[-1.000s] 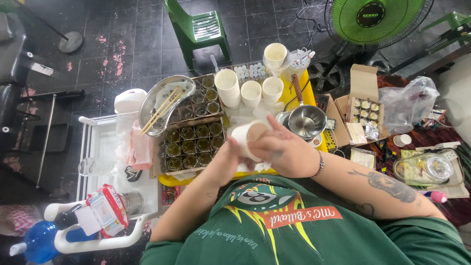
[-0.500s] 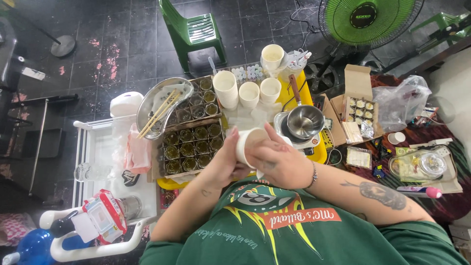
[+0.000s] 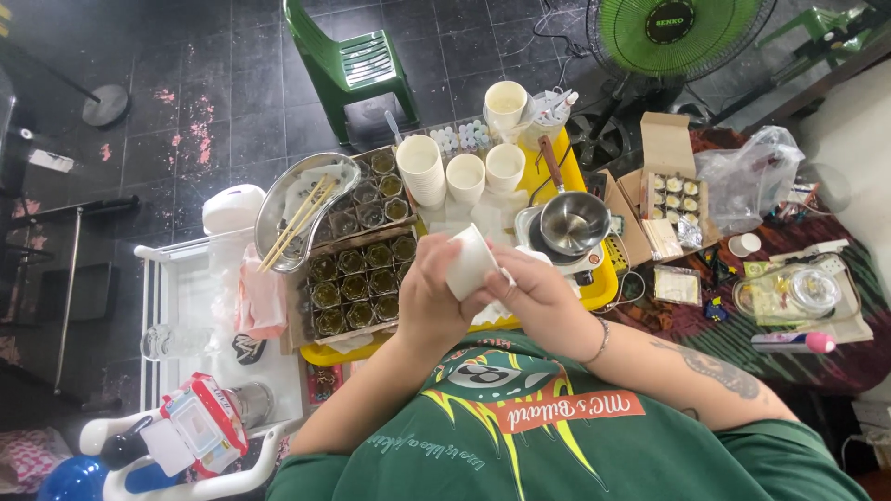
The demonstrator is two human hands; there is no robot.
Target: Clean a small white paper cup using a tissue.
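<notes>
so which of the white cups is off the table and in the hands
The white cup tilted between the left hand and right hand; the other white cups stand upright on the yellow tray.

We sit over a dark tiled floor [image 3: 186, 83] with a green plastic chair [image 3: 357, 65] and a green fan [image 3: 673, 37] standing on it. Before us, a yellow tray [image 3: 557, 158] carries white cups [image 3: 464, 172], a steel pot [image 3: 574, 223] and a box of small glass jars [image 3: 357, 274]. To our right, a patterned cloth [image 3: 807, 343] bears an open cardboard box [image 3: 673, 190] and a clear plastic bag [image 3: 747, 176]. To our left stands a white rack [image 3: 176, 297].
</notes>
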